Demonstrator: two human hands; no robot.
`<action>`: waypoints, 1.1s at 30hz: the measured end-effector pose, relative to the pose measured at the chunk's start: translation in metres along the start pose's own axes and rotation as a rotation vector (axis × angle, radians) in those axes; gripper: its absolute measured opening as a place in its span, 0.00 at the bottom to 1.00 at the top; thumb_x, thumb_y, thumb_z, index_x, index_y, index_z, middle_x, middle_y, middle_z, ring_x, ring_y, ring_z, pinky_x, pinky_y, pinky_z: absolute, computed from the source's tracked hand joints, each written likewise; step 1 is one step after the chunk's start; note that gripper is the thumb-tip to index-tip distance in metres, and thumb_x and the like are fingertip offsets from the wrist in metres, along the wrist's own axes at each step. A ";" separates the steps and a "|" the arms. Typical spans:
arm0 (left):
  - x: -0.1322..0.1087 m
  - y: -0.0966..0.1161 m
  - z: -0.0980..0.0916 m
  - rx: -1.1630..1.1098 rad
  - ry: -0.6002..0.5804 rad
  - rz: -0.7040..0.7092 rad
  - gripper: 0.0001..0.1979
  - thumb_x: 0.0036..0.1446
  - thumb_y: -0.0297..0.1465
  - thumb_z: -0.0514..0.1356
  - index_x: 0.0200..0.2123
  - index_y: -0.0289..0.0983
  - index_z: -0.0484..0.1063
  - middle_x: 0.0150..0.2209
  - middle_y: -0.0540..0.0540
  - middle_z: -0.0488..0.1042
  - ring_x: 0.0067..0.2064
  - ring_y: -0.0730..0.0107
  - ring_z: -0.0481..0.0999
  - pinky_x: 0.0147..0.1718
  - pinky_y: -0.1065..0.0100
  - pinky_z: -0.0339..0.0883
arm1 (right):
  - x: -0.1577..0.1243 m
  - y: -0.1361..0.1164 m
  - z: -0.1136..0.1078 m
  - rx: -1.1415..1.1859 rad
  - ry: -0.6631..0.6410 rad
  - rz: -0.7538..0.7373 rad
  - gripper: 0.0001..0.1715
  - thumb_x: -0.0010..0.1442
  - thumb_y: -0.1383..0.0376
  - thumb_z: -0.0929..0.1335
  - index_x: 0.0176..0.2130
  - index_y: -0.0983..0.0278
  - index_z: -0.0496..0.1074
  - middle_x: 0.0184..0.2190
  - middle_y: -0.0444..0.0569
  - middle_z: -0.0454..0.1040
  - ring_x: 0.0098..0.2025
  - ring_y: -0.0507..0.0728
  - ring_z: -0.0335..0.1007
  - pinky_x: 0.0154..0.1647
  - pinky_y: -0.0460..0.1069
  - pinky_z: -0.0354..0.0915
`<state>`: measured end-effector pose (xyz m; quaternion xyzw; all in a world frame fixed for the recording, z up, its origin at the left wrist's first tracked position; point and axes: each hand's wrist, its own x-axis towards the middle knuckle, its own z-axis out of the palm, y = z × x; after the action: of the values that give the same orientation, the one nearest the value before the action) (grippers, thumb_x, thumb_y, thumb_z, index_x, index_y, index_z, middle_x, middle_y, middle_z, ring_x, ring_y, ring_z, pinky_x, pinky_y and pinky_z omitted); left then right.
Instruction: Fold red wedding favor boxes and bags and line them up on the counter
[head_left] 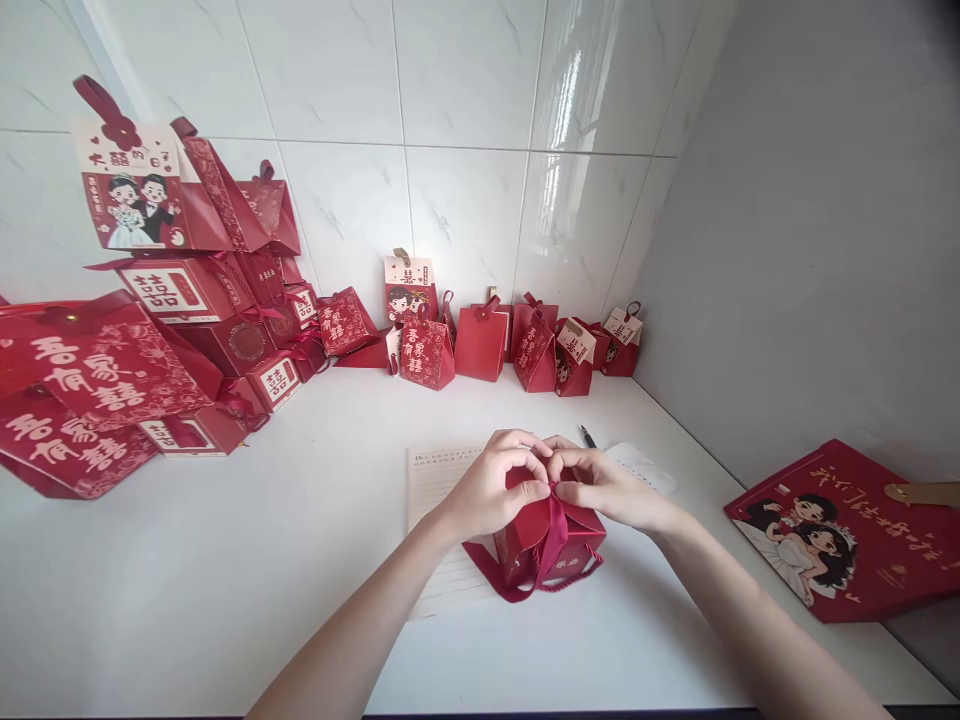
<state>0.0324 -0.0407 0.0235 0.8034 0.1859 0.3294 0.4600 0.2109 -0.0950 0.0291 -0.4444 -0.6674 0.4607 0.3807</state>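
A red gift box [517, 555] with white lettering sits in front of me, partly on a lined sheet of paper [442, 590]. A dark red ribbon [553, 540] crosses its top and hangs down the front in a loop. At the top centre of the box, my left hand [504, 485] pinches the ribbon between thumb and fingers. My right hand [592, 485] pinches the ribbon from the other side, its fingertips close to the left ones. A twisted cord handle [581, 578] droops over the box's front. The fingers hide part of the ribbon at the crossing.
Stacked red boxes [169, 285] fill the left side. Several small red gift bags [480, 340] line the tiled wall. A large red bag [847, 540] with a couple's picture lies at the right edge. Behind my right hand are a pen [588, 437] and a white paper [637, 465].
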 end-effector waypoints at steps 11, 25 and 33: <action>0.002 -0.001 -0.004 -0.054 -0.015 -0.058 0.05 0.52 0.28 0.61 0.25 0.38 0.71 0.46 0.45 0.69 0.53 0.60 0.66 0.55 0.58 0.55 | -0.006 -0.003 0.003 -0.126 0.029 -0.085 0.02 0.51 0.69 0.63 0.27 0.62 0.64 0.41 0.48 0.65 0.39 0.56 0.62 0.37 0.50 0.60; 0.001 -0.004 -0.001 -0.105 0.043 -0.048 0.05 0.52 0.30 0.61 0.26 0.37 0.71 0.47 0.43 0.68 0.52 0.59 0.68 0.54 0.58 0.56 | -0.006 0.002 0.010 -0.376 0.251 -0.244 0.05 0.55 0.69 0.63 0.29 0.61 0.67 0.47 0.50 0.62 0.49 0.60 0.63 0.47 0.54 0.60; 0.000 -0.002 -0.002 -0.070 0.023 -0.025 0.06 0.54 0.30 0.59 0.26 0.37 0.69 0.42 0.44 0.70 0.49 0.60 0.69 0.53 0.59 0.58 | -0.007 0.000 0.016 -0.386 0.333 -0.307 0.04 0.54 0.69 0.63 0.28 0.61 0.63 0.44 0.52 0.66 0.44 0.60 0.67 0.40 0.53 0.63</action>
<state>0.0308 -0.0383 0.0222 0.7806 0.1897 0.3391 0.4896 0.1987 -0.1058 0.0241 -0.4719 -0.7306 0.1830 0.4584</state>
